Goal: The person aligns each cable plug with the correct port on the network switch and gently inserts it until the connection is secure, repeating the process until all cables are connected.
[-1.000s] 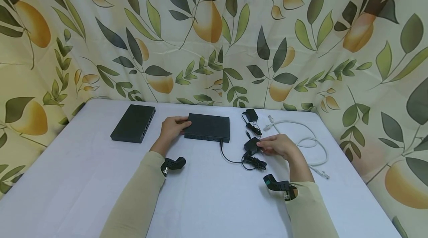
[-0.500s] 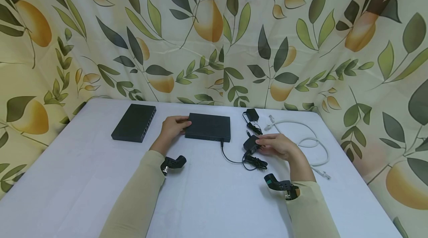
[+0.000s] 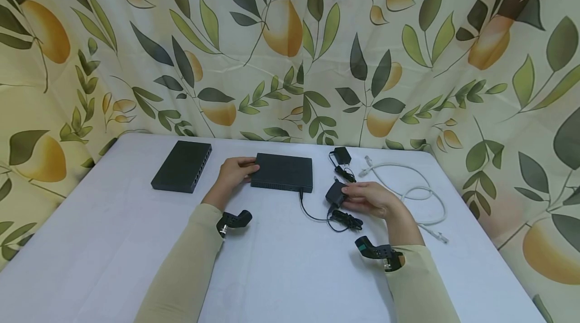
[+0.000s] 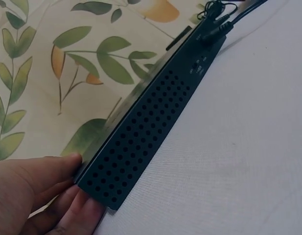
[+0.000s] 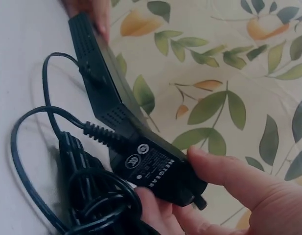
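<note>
My left hand (image 3: 232,176) pinches the left end of a black network switch (image 3: 282,172), thumb on top and fingers underneath in the left wrist view. Perforations cover the switch's near side (image 4: 141,129), and a power plug (image 4: 217,34) sits in a socket at its right end. To the right, my right hand (image 3: 373,199) grips a black power adapter (image 3: 335,194) between thumb and fingers. The adapter's label (image 5: 148,164) reads NETGEAR. A thin black cord (image 3: 312,218) runs from the switch to a bundled coil (image 3: 347,220) below the adapter.
A second black switch (image 3: 181,167) with a row of ports lies at the left. Behind my right hand are another black adapter (image 3: 342,155) with its tied cord (image 3: 345,174) and a loosely looped white network cable (image 3: 430,187). A leaf-patterned curtain (image 3: 272,86) borders the white table (image 3: 281,262).
My right hand has shifted slightly left, carrying the adapter with it and tilting it a little. The left hand and the switch stay put.
</note>
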